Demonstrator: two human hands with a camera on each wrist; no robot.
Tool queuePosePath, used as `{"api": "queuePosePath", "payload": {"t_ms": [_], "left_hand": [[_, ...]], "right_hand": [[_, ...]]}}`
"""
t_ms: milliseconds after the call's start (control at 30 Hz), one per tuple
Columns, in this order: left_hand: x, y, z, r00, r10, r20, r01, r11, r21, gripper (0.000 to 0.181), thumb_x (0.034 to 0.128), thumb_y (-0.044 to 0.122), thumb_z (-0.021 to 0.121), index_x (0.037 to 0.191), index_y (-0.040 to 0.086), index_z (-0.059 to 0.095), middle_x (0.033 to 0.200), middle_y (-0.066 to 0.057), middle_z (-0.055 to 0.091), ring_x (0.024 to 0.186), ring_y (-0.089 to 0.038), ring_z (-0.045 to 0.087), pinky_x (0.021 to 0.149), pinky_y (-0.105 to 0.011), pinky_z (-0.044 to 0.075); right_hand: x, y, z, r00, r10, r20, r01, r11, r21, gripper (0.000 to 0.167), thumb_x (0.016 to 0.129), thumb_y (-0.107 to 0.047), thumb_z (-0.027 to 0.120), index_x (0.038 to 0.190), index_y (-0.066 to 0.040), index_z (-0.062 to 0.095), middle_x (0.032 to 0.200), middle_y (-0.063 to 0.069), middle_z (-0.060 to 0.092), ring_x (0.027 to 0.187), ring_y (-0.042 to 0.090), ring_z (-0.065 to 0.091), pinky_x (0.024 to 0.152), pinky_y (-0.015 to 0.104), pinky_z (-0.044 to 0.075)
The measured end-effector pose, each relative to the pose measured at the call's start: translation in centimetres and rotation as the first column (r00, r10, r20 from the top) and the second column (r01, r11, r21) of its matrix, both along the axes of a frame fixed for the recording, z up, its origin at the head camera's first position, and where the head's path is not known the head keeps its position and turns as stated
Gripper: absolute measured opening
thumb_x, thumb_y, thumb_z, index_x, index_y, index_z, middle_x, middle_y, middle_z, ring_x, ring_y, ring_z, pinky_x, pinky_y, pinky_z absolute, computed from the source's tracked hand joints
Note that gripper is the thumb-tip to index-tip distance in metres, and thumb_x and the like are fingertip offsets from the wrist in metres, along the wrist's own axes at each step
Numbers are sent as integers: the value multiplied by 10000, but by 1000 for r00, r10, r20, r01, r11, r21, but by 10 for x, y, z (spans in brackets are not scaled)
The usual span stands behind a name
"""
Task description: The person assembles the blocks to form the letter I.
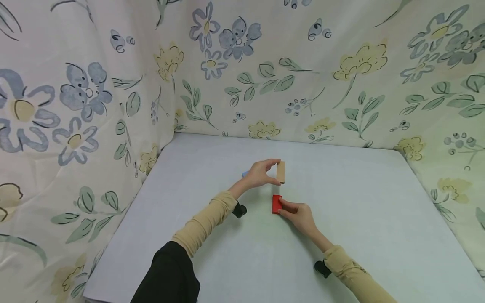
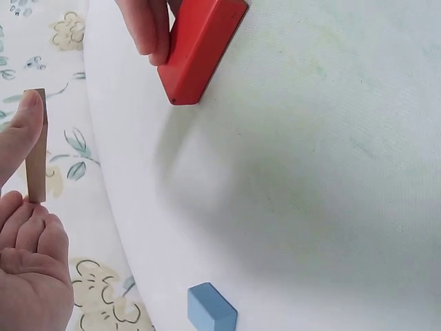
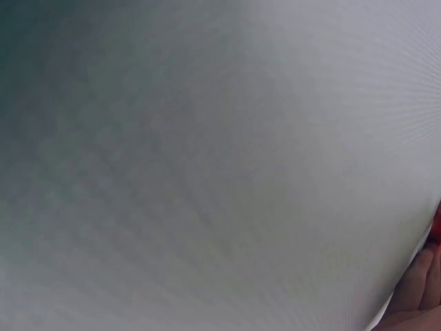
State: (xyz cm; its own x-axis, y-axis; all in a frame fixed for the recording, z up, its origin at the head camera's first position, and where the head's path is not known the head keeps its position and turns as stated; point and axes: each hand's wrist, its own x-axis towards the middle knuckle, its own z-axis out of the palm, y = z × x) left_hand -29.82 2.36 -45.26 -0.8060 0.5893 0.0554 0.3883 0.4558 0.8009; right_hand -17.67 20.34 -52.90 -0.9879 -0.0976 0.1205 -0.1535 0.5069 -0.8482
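My left hand (image 1: 258,174) pinches a thin plain wooden block (image 1: 281,172) by its two ends, thumb at one and fingers at the other. In the left wrist view this wooden block (image 2: 37,148) is seen edge-on, apart from the tabletop. Nearer to me, my right hand (image 1: 302,216) grips a red rectangular block (image 1: 276,204) between thumb and fingers; whether it touches the table I cannot tell. Only a sliver of the red block (image 3: 437,226) shows in the right wrist view. A blue block (image 2: 212,307) lies on the table, mostly hidden behind my left hand in the head view.
The white tabletop (image 1: 360,219) stretches out on both sides of my arms. Floral curtains (image 1: 288,75) hang along its back and sides. A small black wrist device (image 1: 239,210) is on my left forearm, another (image 1: 322,269) on the right.
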Motion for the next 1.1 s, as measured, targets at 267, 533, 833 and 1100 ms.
{"api": "queuePosePath", "payload": {"t_ms": [267,533,833,1100], "left_hand": [[1,1,-5,1000,9,-10,-9,1000,-25,772,751,195,809,1422,124,434,1479,-35,436,1358,-197,423,1080,-257,400],[2,1,-8,1000,15,-8,-15,1000,-24,766,748,182,810,1416,121,440,1477,-41,437,1357,-201,425,1083,-263,398],[3,0,-11,999,32,5,-32,999,-20,764,743,182,814,1410,113,447,1475,-46,441,1356,-200,426,1084,-270,397],[5,0,-15,999,34,18,-34,999,-26,774,749,191,810,1421,127,433,1484,-36,428,1362,-206,418,1087,-281,398]], "right_hand": [[-1,0,0,1000,0,16,0,1000,-18,429,808,-166,747,1219,-97,645,1182,83,664,1139,233,616,917,317,535],[-1,0,-1,1000,-5,13,5,1000,1,426,808,-168,747,1217,-104,646,1176,75,665,1136,229,616,913,245,520],[0,-1,0,999,-21,32,22,1000,-1,425,807,-170,749,1215,-110,648,1176,77,665,1142,234,612,924,302,529],[0,-1,0,999,-22,35,22,1000,4,428,807,-170,749,1218,-117,646,1188,82,657,1149,233,607,936,366,525]]}}
